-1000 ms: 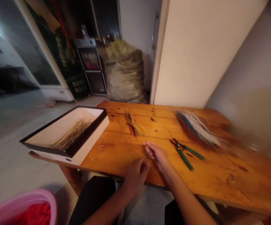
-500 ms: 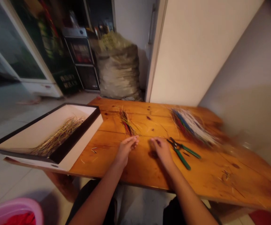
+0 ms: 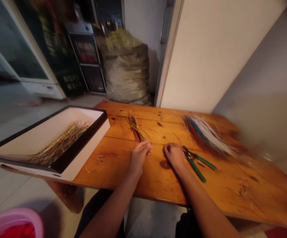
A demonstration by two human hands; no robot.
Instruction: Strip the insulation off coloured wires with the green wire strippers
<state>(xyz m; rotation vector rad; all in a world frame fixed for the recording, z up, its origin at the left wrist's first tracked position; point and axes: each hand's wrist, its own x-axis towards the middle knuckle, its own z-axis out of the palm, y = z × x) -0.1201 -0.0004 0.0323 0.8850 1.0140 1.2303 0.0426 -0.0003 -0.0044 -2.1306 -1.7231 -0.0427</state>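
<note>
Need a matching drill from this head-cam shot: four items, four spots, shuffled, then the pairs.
Items:
1. Green-handled steel pliers
2. Pale dry straw-like fibres
3. Bulging pale woven sack
4. Pink plastic tub

Spots:
A. Holding a red cloth, lower left
B. Inside the black-rimmed white cardboard box
C. On the orange wooden table, right of the right hand
D. On the tiled floor, beyond the table

Pairs: 1-C, 2-B, 3-D, 4-A

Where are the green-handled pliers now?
In the head view, the green-handled pliers lie on the wooden table, just right of the right hand and below the bundle of coloured strands.
</note>
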